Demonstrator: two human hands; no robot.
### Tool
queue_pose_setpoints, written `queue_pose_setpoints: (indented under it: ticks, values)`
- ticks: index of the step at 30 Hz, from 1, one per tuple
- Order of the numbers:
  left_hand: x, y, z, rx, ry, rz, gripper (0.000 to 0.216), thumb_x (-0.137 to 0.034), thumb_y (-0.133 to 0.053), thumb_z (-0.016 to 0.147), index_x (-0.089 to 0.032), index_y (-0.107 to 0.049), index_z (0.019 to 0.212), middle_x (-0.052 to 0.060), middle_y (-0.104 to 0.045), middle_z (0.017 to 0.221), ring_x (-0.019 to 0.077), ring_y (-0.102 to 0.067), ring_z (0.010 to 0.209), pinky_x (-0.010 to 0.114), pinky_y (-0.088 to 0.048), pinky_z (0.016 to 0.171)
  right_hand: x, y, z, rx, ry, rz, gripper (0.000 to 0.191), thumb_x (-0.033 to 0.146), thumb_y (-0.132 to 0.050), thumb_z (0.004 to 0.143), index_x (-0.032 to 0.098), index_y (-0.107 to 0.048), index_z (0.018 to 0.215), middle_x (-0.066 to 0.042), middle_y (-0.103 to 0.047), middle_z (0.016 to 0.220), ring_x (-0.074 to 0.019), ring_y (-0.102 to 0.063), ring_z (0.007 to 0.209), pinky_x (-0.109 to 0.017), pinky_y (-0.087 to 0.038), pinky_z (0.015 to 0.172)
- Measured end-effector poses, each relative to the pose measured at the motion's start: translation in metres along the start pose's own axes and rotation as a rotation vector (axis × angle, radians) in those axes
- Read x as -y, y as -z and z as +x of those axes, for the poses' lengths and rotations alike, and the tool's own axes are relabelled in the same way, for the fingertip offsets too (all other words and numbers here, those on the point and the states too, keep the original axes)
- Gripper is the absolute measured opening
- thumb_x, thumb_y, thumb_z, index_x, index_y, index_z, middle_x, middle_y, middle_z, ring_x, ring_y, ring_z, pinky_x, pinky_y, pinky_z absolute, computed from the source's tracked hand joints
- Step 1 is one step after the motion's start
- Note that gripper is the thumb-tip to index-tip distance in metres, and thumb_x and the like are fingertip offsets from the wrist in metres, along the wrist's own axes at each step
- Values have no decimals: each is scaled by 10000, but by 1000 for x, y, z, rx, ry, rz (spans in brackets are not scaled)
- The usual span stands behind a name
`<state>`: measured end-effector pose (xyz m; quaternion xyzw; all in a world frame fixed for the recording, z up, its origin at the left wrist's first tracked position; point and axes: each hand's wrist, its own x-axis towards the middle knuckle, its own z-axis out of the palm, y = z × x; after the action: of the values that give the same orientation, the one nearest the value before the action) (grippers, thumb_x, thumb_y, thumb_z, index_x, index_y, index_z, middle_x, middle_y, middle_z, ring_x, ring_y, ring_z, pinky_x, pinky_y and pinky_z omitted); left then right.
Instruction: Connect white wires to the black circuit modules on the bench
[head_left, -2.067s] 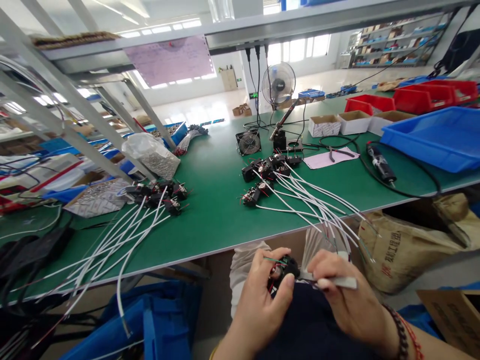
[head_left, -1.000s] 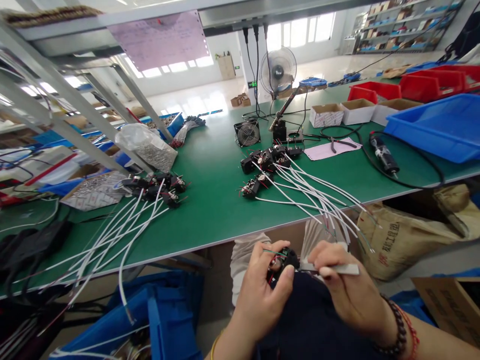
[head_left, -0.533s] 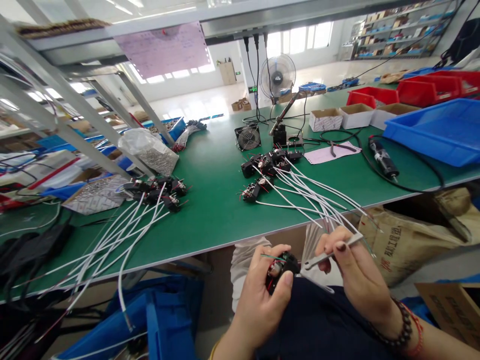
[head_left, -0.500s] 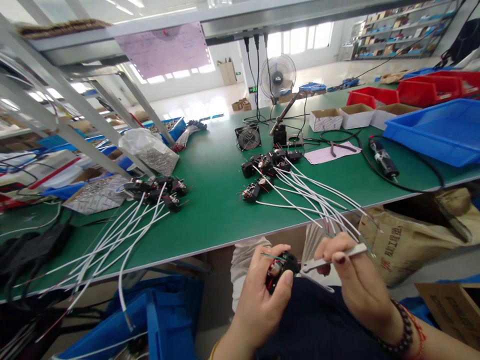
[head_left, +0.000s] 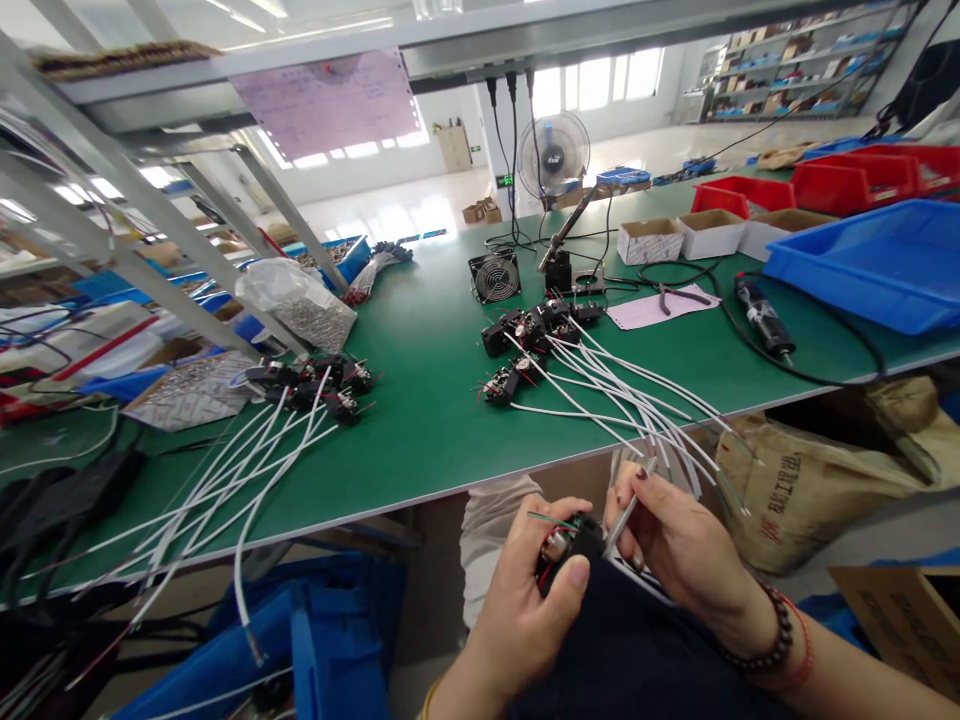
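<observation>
Above the lap, my left hand point(head_left: 521, 600) is closed round a small black plastic housing point(head_left: 577, 555). A round metallic part and thin red and green wires show at the housing's open side. My right hand point(head_left: 675, 535) pinches a slim, flat grey metal tool point(head_left: 622, 515), tilted upward. Its lower end is at the right side of the housing; I cannot tell whether they touch. A white cable point(head_left: 637, 580) runs from that side below my right fingers. Similar black housings point(head_left: 544, 330) with white cables lie on the green bench point(head_left: 427, 400) ahead.
More wired housings point(head_left: 315, 385) lie at left, beside a carton of small metal parts point(head_left: 187, 395) and a clear bag point(head_left: 300, 305). A soldering iron point(head_left: 570, 230), small fan point(head_left: 495, 277), pliers point(head_left: 684, 297), power screwdriver point(head_left: 763, 318) and blue tray point(head_left: 870, 265) stand or lie farther back and right.
My right hand has moved left, closer to the housing. The grey tool has swung from nearly level to steeply tilted. My left hand keeps its hold, the housing shifting slightly.
</observation>
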<state>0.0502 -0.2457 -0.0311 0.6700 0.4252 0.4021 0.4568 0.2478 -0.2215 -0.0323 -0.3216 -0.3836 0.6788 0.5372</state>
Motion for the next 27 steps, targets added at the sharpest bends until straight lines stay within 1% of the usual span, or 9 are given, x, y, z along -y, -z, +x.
queue_pose_setpoints:
  ticks: [2,4,6,9,11,13,18,22,27]
  values:
    - [0,1,1,-9,7,5,475,-561,-556,1039,-249,-685,1374,88,-616,1160,281,-612,1109,412,-496,977,5,0,-4,-12,117,-72,441,589,-639,1087,208,-618,866,-15,-635,687,-159,-568,556,-242,-465,522]
    - [-1,1,1,-31,20,39,436,-500,-562,1039,-243,-681,1371,98,-614,1205,290,-606,1147,432,-484,1013,12,1,-11,-27,316,-238,387,520,-551,1150,222,-621,913,-12,-633,740,-169,-593,621,-259,-492,579]
    - [-3,1,1,-52,26,81,403,-434,-566,1031,-234,-679,1362,107,-609,1234,294,-606,1166,453,-474,1040,18,1,-18,5,461,-433,331,445,-475,1188,238,-619,974,-11,-632,808,-171,-600,668,-272,-500,625]
    - [-6,1,1,-64,26,130,387,-386,-587,1007,-227,-684,1347,109,-611,1216,297,-612,1162,464,-479,1042,21,0,-22,115,579,-679,276,380,-423,1203,255,-612,1046,-19,-643,883,-177,-625,723,-289,-504,672]
    - [-7,1,0,-71,34,154,385,-380,-602,997,-228,-690,1340,107,-616,1191,299,-614,1155,465,-484,1038,18,0,-22,156,643,-768,267,377,-424,1201,255,-608,1048,-23,-658,878,-187,-643,737,-302,-502,686]
    - [-7,1,0,-69,41,153,388,-384,-606,993,-229,-692,1339,103,-620,1174,298,-618,1141,462,-490,1026,15,-1,-21,138,625,-757,292,390,-435,1197,252,-617,1016,-20,-661,851,-186,-645,719,-296,-505,673]
    - [-6,0,-1,-12,10,80,384,-413,-583,1011,-234,-691,1333,94,-626,1174,285,-617,1120,447,-481,1014,10,-3,-19,0,322,-398,383,491,-504,1169,235,-634,917,-5,-621,785,-164,-630,631,-244,-538,570]
    - [-6,0,-1,8,-19,64,396,-430,-571,1022,-239,-679,1351,83,-600,1140,274,-606,1090,428,-473,993,12,-4,-19,-14,301,-302,395,523,-583,1135,219,-679,901,-15,-633,810,-146,-645,651,-217,-555,592]
    - [-9,1,-2,18,-24,36,405,-465,-567,1035,-256,-672,1366,73,-583,1126,262,-607,1062,406,-471,965,13,-5,-19,-2,218,-168,379,520,-629,1116,216,-687,896,-6,-627,805,-137,-650,649,-200,-556,590]
